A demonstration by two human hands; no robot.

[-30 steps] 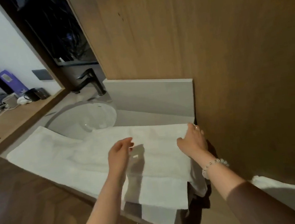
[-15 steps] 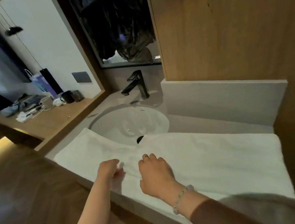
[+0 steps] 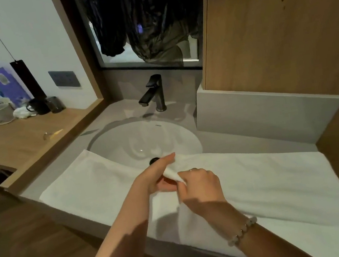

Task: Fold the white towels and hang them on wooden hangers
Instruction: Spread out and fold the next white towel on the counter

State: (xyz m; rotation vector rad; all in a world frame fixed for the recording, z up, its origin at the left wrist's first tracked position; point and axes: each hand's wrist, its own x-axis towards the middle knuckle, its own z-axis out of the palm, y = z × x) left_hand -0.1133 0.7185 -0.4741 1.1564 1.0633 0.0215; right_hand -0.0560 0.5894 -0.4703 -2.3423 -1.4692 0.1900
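A long white towel [image 3: 280,180] lies spread along the grey vanity counter [image 3: 28,187], partly covering the front of the basin. Near the towel's middle, my left hand [image 3: 156,178] and my right hand [image 3: 200,186] meet and pinch up a raised fold of the cloth between them. The right wrist wears a bead bracelet. No wooden hanger is in view.
A round white sink [image 3: 144,140] with a black faucet [image 3: 154,93] sits behind the towel. A wooden panel [image 3: 280,25] rises at the right. At the left, a wooden desk [image 3: 13,139] holds mugs [image 3: 3,111], a blue bag and small items. Dark clothes show in the mirror [image 3: 144,18].
My right hand came from the towel's right end to its middle, beside the left hand. Both hands went from lying on the cloth to pinching up a fold. The view shifted left.
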